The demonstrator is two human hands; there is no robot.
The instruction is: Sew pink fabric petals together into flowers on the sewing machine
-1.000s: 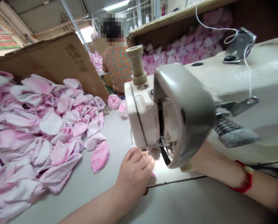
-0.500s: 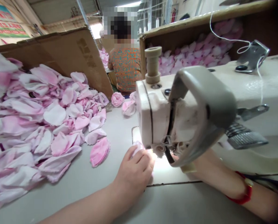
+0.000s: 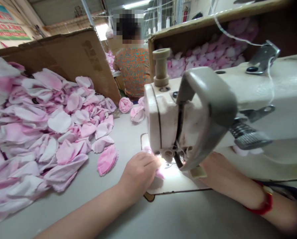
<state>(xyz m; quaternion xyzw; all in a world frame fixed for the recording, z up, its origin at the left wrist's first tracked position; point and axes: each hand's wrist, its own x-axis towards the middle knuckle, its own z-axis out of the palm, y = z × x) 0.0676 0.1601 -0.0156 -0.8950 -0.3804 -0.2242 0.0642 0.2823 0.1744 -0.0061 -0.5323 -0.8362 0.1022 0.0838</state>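
My left hand (image 3: pixel 142 174) is closed, fingers curled on a pink fabric petal (image 3: pixel 160 174) at the left side of the lit needle area. Most of that petal is hidden beneath the hand. Just right of it stands the white head of the sewing machine (image 3: pixel 152 116), with a grey guard loop (image 3: pixel 218 96) in front. My right hand (image 3: pixel 211 166) reaches in from the right behind the guard, a red band (image 3: pixel 265 202) on its wrist. The machine hides its fingers, so their grip does not show.
Fabric petals (image 3: pixel 60 121) are heaped at the left against a cardboard panel (image 3: pixel 63 63). One pink petal (image 3: pixel 107 160) lies apart. Rolled pink flowers (image 3: pixel 125 105) sit behind the machine. A cardboard box (image 3: pixel 213 25) holds more pink pieces. A person (image 3: pixel 134 69) sits ahead, back turned.
My left hand has shifted slightly left, away from the needle area, with the pink petal showing under it. My right hand stays behind the guard. The view has moved slightly.
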